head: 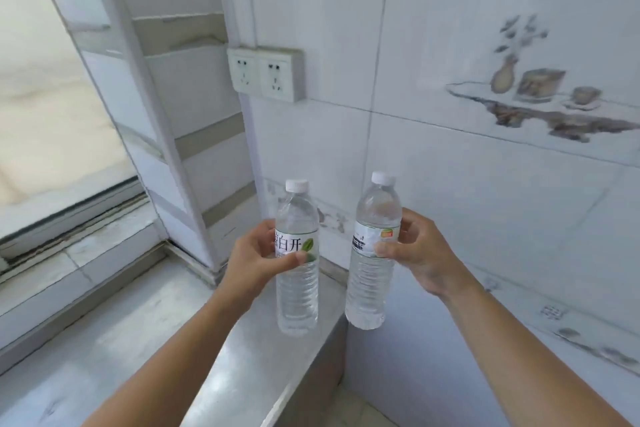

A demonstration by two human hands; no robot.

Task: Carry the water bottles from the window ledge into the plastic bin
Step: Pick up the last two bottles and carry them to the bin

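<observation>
Two clear water bottles with white caps and white labels are held upright in the air above the pale stone window ledge. My left hand is shut around the label of the left bottle, whose base hangs just over the ledge's right end. My right hand grips the right bottle at its label; this one hangs past the ledge's edge, in front of the tiled wall. No plastic bin is in view.
A sliding window with a white frame rises at the left behind the ledge. A double wall socket sits on the corner above the bottles. A tiled wall with a painted vase motif fills the right. A strip of floor shows below the ledge's edge.
</observation>
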